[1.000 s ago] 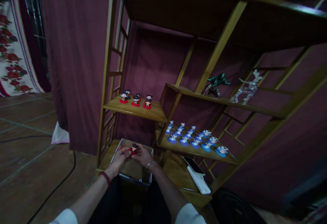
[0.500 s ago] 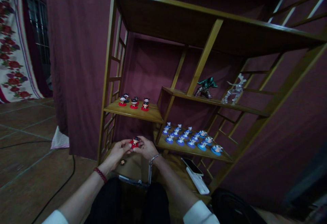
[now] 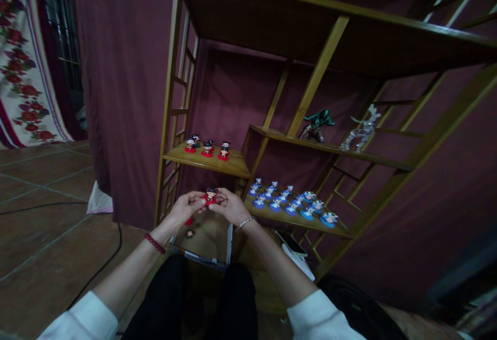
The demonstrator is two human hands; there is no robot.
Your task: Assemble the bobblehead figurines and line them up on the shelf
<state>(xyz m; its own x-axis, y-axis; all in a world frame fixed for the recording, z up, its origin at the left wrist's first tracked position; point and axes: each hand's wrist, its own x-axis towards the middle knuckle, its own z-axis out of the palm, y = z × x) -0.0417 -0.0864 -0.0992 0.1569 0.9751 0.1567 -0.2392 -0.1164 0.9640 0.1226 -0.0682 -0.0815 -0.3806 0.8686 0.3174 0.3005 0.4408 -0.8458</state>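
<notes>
A small black-haired figurine (image 3: 210, 195) on a red base is pinched between both hands, upright and facing me. My left hand (image 3: 185, 208) grips the base from the left. From the other side my right hand (image 3: 230, 206) closes its thumb and fingers on it. Below them a box (image 3: 205, 249) rests at my knees, with a loose figurine piece (image 3: 190, 234) and a red piece (image 3: 189, 221) inside it. Just beyond the hands, several similar red-based figurines (image 3: 207, 148) stand on the left shelf (image 3: 235, 168).
Several blue-based figurines (image 3: 276, 204) fill the lower right shelf. Above them stand a green figure (image 3: 319, 124) and a clear deer ornament (image 3: 361, 132). A phone (image 3: 292, 242) and a white object (image 3: 298, 261) lie at the lower right. A cable (image 3: 106, 263) runs across the floor.
Both hands have risen with the figurine, nearer the left shelf's front edge. A red piece in the box has come into sight below them. The view has tilted slightly.
</notes>
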